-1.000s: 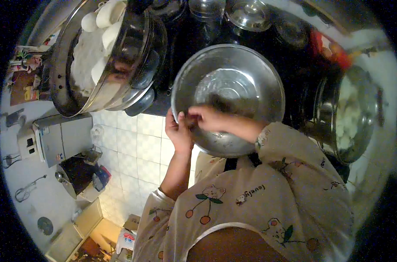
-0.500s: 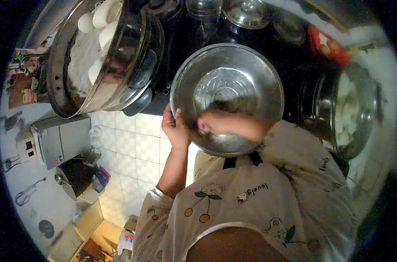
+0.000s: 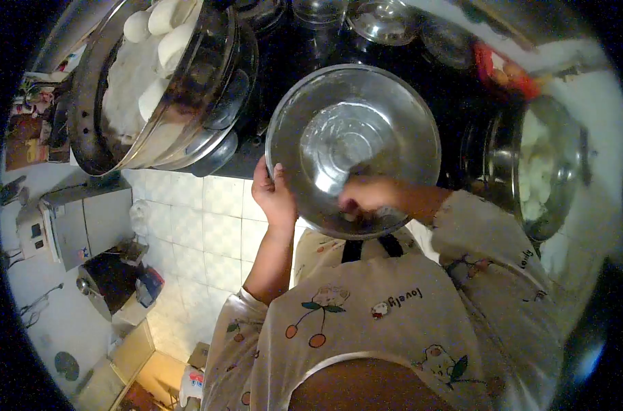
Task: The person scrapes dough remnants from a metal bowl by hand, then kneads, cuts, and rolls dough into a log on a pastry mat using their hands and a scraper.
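Observation:
A large, wide metal basin (image 3: 410, 140) is in front of my body, its inside shiny and smeared with whitish streaks. Gripping its left rim is my left hand (image 3: 276, 198), thumb over the edge and fingers outside. My right hand (image 3: 371, 196) is inside the basin, low near the wall closest to me. Its fingers are curled and blurred by motion; whatever they hold, if anything, is hidden. Dark shadow covers the basin wall beneath that hand.
At the left stands a big steamer (image 3: 157, 133) with round white buns (image 3: 169, 51) on pale cloth. A metal pot (image 3: 506, 161) at the right holds white pieces. Behind are a metal bowl (image 3: 383, 20) and a red bag (image 3: 489, 61). Tiled floor (image 3: 215, 216) shows at the lower left.
My right hand has moved to the right along the near inside of the basin. My left hand keeps its hold on the rim. The whole view has shifted slightly.

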Demonstrator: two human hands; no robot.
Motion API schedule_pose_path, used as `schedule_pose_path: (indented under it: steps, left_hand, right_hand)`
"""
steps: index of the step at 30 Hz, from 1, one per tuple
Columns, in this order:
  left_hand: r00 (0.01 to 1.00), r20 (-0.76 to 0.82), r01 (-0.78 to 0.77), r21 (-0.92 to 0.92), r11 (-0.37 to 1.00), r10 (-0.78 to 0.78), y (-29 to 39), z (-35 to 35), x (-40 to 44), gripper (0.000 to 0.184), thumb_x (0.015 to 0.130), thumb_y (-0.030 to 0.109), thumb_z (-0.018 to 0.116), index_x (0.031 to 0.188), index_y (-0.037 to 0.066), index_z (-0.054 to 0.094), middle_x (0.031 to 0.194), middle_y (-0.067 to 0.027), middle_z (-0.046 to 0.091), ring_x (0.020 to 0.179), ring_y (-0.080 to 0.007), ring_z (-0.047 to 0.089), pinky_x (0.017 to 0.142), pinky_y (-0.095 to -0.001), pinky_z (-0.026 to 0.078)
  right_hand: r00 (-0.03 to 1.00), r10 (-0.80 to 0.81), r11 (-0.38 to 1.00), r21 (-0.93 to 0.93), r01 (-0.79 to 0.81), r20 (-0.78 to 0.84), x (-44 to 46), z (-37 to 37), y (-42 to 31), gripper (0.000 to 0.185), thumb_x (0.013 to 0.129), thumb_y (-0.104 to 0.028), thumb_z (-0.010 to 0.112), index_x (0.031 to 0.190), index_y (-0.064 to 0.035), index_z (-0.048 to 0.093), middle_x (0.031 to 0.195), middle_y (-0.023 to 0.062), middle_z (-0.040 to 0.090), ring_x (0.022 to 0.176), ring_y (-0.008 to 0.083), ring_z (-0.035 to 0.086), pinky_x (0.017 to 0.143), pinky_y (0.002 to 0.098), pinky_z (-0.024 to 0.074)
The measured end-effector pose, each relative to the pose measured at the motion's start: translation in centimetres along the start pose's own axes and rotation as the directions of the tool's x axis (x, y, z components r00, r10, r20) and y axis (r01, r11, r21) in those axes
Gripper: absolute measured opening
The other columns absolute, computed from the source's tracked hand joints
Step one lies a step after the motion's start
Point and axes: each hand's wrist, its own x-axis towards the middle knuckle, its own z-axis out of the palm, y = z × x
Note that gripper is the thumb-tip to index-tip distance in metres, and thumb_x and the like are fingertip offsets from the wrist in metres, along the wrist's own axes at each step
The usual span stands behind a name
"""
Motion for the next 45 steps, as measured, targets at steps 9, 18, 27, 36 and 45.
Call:
schedule_pose_path:
  steps: [9,18,27,36,45]
  left_hand:
    - [0.999,-0.004,-0.045,-0.045,0.998,0.045,0.9,0.5,0.2,0.025,0.091,0.003,0.049,0.114,-0.004,0.052,0.101,-0.0091,0.06,0.091,-0.0146,0.055,0.083,-0.0264,0.043]
    - [0.877,0.233,-0.476,0.293,0.829,0.42,5.3,-1.3,-1.8,0.046,0.089,0.016,0.051,0.129,-0.004,0.038,0.132,-0.0241,0.04,0.123,-0.0348,0.038,0.102,-0.0419,0.029]
    - [0.663,0.542,-0.486,-0.213,0.848,0.516,9.6,-3.4,-3.5,0.057,0.087,0.016,0.053,0.135,-0.004,0.029,0.132,-0.0226,0.043,0.117,-0.0306,0.047,0.098,-0.0374,0.035]
    - [0.99,-0.11,-0.134,-0.583,0.802,0.086,10.7,-5.1,-7.3,0.021,0.096,0.027,0.044,0.097,0.006,0.046,0.079,-0.0055,0.052,0.076,-0.0187,0.056,0.084,-0.0401,0.048]
    - [0.98,-0.01,0.108,-0.808,0.579,-0.197,10.9,-11.9,-12.9,0.024,0.094,0.023,0.048,0.101,0.001,0.051,0.116,-0.0188,0.055,0.101,-0.0273,0.056,0.087,-0.0389,0.047]
  right_hand:
    - [0.98,0.14,0.97,0.18,-0.165,0.144,-2.6,-1.5,-2.4,0.015,0.079,-0.011,0.062,0.09,-0.0014,0.061,0.082,0.007,0.063,0.078,0.0162,0.059,0.069,0.0305,0.0471]
    - [0.74,-0.194,0.976,-0.205,0.077,-0.644,-5.2,-2.6,-7.3,0.029,0.078,-0.013,0.065,0.102,-0.0006,0.056,0.105,0.0158,0.055,0.097,0.0297,0.056,0.085,0.036,0.046]
    - [0.831,-0.074,0.085,0.827,0.556,-0.552,-1.0,1.0,-11.8,0.039,0.086,-0.012,0.057,0.123,-0.0095,0.048,0.121,0.0041,0.052,0.112,0.0204,0.049,0.096,0.0381,0.0383]
    - [0.736,-0.116,-0.013,0.742,0.67,-0.667,0.0,4.2,-18.2,0.037,0.09,-0.001,0.049,0.127,0.0023,0.046,0.133,0.0103,0.046,0.122,0.0206,0.044,0.103,0.0322,0.0341]
    - [0.736,-0.158,0.267,0.689,0.674,-0.658,1.9,7.9,-24.0,0.013,0.087,-0.005,0.056,0.099,-0.0006,0.057,0.1,0.0055,0.059,0.088,0.0127,0.054,0.08,0.0261,0.044]
